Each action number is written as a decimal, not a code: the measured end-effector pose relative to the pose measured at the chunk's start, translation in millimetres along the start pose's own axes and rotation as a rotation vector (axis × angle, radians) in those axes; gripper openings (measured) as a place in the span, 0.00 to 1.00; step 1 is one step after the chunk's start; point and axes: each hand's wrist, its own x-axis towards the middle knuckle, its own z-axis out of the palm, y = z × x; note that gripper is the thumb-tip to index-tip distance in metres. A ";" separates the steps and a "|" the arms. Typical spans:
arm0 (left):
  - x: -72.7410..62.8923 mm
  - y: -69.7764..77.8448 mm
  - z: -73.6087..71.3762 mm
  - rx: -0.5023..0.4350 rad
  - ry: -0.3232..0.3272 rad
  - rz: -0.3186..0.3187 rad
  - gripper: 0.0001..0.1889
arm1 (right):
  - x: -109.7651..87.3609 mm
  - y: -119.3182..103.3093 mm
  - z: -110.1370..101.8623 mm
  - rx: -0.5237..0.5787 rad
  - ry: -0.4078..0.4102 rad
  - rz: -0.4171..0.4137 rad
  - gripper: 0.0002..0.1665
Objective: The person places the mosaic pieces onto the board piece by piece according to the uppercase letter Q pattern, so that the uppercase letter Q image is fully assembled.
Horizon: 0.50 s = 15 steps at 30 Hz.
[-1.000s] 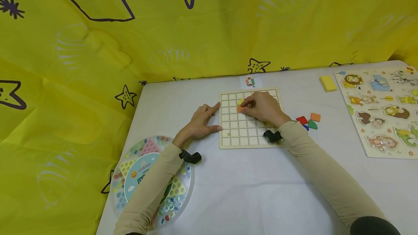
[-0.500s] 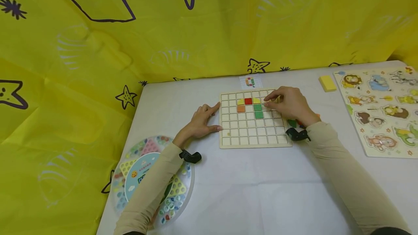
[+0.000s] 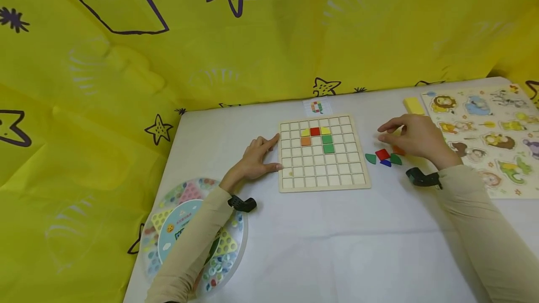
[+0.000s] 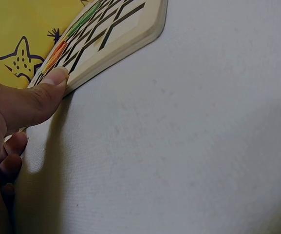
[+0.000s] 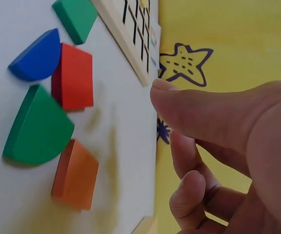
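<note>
A wooden grid board lies on the white table. Set in its upper cells are a red square between two yellow curved pieces, an orange square and two green squares. My left hand touches the board's left edge with extended thumb and index finger. Over to the right, my right hand hovers above loose pieces, thumb and fingers apart, holding nothing. Those pieces are a red square, an orange piece, a blue curved piece and two green quarter-rounds.
Behind the board lies a small pattern card. An animal puzzle board and a yellow block are at the right. Under my left forearm sits a round game board with marbles. A yellow cloth hangs behind the table.
My right hand has left the orange square on the board and moved right, over the loose pieces. My left hand stays at the board's edge. The head view has shifted slightly.
</note>
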 end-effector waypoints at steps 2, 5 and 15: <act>-0.1 -1.4 0.7 0.002 0.006 0.003 0.49 | -2.3 3.3 -1.7 -0.013 -0.001 0.002 0.19; -0.2 -2.6 1.2 -0.005 0.008 0.008 0.49 | -5.9 8.2 -4.4 -0.023 -0.022 0.010 0.20; -0.2 -3.1 1.3 0.005 0.003 0.008 0.50 | -17.9 23.4 -9.7 -0.042 -0.111 0.059 0.25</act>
